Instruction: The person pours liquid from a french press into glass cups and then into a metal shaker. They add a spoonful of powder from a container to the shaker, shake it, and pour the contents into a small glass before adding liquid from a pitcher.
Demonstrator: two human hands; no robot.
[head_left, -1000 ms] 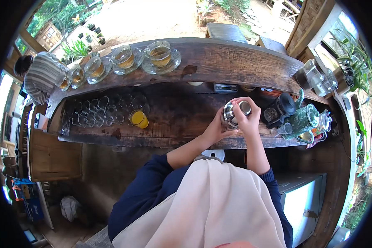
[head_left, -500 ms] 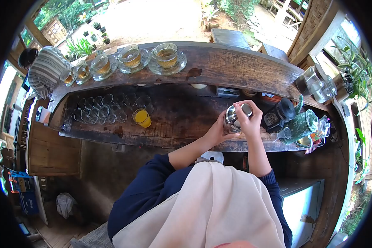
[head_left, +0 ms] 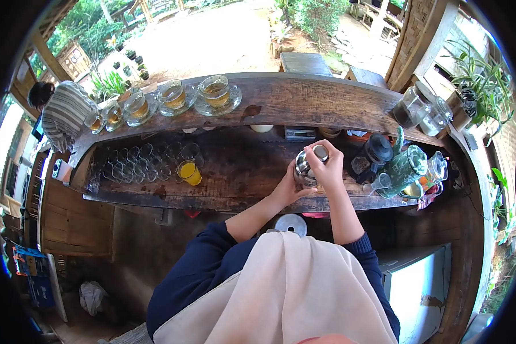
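Note:
Between both my hands is a shiny metal cocktail shaker (head_left: pixel 305 170), held tilted above the lower wooden counter (head_left: pixel 241 166). My left hand (head_left: pixel 288 188) is wrapped round its body from the left and below. My right hand (head_left: pixel 327 166) grips its upper part, fingers closed near the cap. To the left on the same counter stands a glass of orange-yellow drink (head_left: pixel 190 172), beside rows of clear glasses (head_left: pixel 135 163). A French press (head_left: pixel 371 153) with a dark lid is just right of my right hand.
Glass cups of amber drink (head_left: pixel 215 94) line the raised bar ledge (head_left: pixel 315 97). At right are a green mottled pitcher (head_left: pixel 407 169), a small glass flask (head_left: pixel 378 184) and lidded jars (head_left: pixel 414 106). A digital scale (head_left: pixel 300 133) sits under the ledge. A person in stripes (head_left: pixel 69 114) is at far left.
My view has shifted a little, so the counter items sit lower and further left. Both hands keep hold of the shaker, which appears slightly left of before.

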